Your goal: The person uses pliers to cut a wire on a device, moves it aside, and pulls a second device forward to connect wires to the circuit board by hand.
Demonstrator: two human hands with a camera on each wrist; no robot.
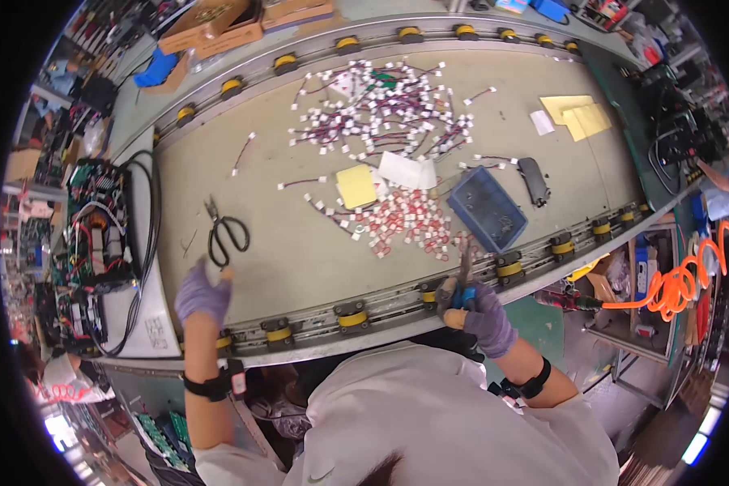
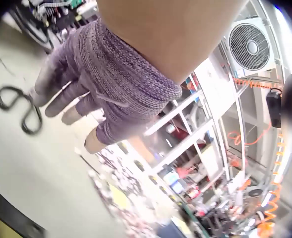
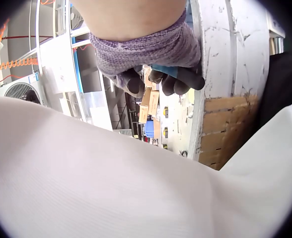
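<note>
My left hand (image 1: 204,298), in a purple knit glove, is over the near left of the work surface. Its fingers are extended and hold nothing. Just beyond them lie black-handled scissors (image 1: 244,235), blades pointing away; in the left wrist view the scissors' handle loops (image 2: 30,119) are right by the fingertips. My right hand (image 1: 492,322), gloved alike with dark fingertips, grips a blue-handled tool that looks like pliers (image 1: 465,295) over the front rail. The tool's dark end points away from me. In the right wrist view the curled fingers hide most of the blue handle (image 3: 165,70).
A heap of white-ended wire connectors (image 1: 381,113) and a pile of red-wired ones (image 1: 409,223) cover the middle. Beside them are a yellow paper (image 1: 355,187), a blue bin (image 1: 462,202) and a dark oblong part (image 1: 533,181). The front rail (image 1: 316,347) carries yellow rollers.
</note>
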